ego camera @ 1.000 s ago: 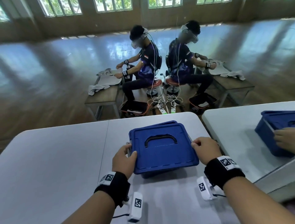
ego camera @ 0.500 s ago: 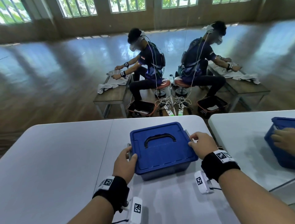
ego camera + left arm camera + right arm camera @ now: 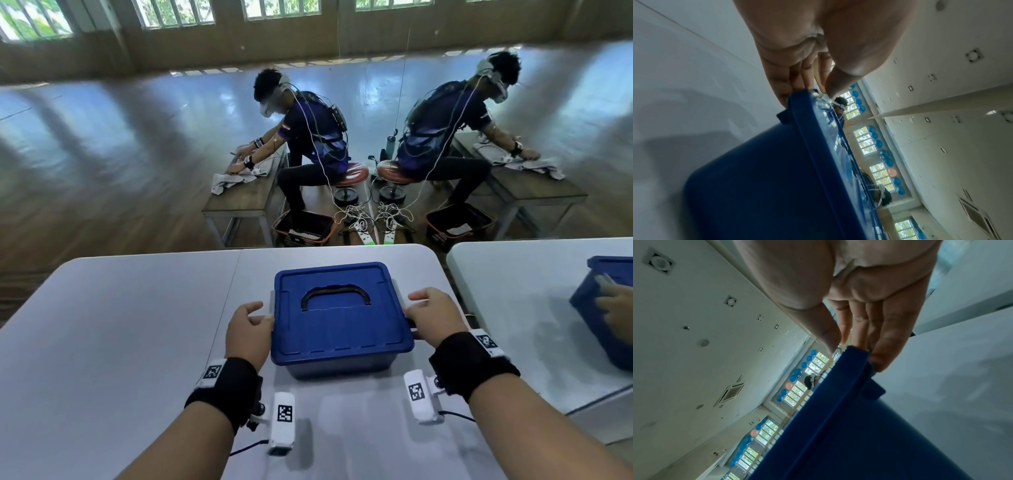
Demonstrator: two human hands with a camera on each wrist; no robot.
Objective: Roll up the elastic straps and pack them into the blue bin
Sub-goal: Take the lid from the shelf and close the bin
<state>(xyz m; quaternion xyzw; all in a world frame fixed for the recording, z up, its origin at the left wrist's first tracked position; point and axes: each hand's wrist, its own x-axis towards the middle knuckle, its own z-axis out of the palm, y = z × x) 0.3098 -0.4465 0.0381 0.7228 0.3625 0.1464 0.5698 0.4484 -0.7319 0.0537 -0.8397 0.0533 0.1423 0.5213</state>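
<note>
A blue bin [image 3: 339, 318] with its lid on stands on the white table [image 3: 120, 342] in front of me. A black handle [image 3: 335, 294] lies flat in the lid. My left hand [image 3: 248, 329] grips the bin's left edge, thumb on the lid rim and fingers under it; the left wrist view shows this pinch [image 3: 807, 91] on the bin [image 3: 766, 178]. My right hand [image 3: 433, 317] grips the right edge the same way, and the right wrist view shows that hand [image 3: 857, 344] closed on the bin's rim [image 3: 838, 434]. No elastic straps are visible.
A second white table [image 3: 513, 291] stands to the right with another blue bin [image 3: 603, 308] and another person's hand [image 3: 616, 305] on it. Beyond the table's far edge two people sit on stools at low benches, with baskets and cables on the floor.
The lid sat askew on the bin a second ago and now lies flat on it. Both hands stay at the bin's sides, and the head view has shifted.
</note>
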